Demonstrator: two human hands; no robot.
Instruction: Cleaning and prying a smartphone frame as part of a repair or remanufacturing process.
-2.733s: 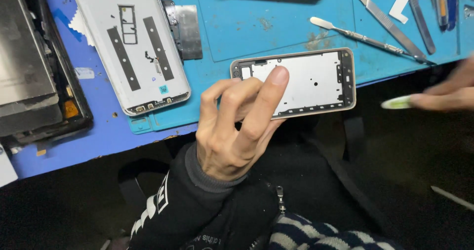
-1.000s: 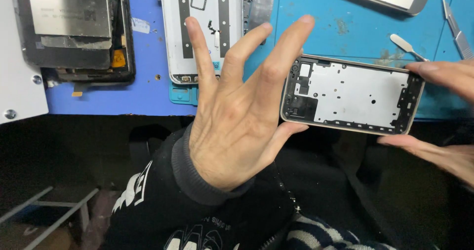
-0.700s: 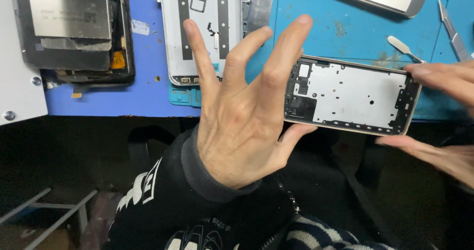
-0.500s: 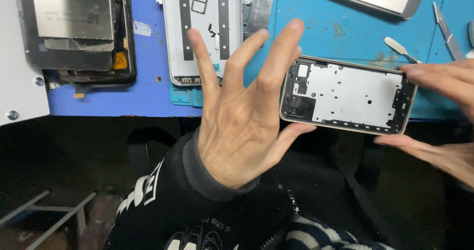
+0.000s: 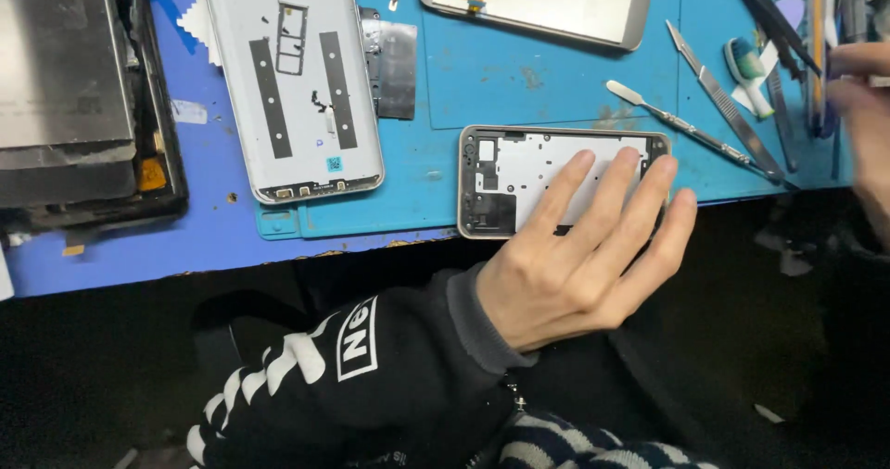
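Left hand flat on phone frame, blue mat, right hand among tools

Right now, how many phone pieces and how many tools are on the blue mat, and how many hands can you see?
Flat phone pieces: 3 – frame under the left hand, white back cover, silver panel
Loose metal tools I can tell apart: 2 – spudger, tweezers
Hands: 2 – the right hand is blurred at the mat's tool end
Total: 7
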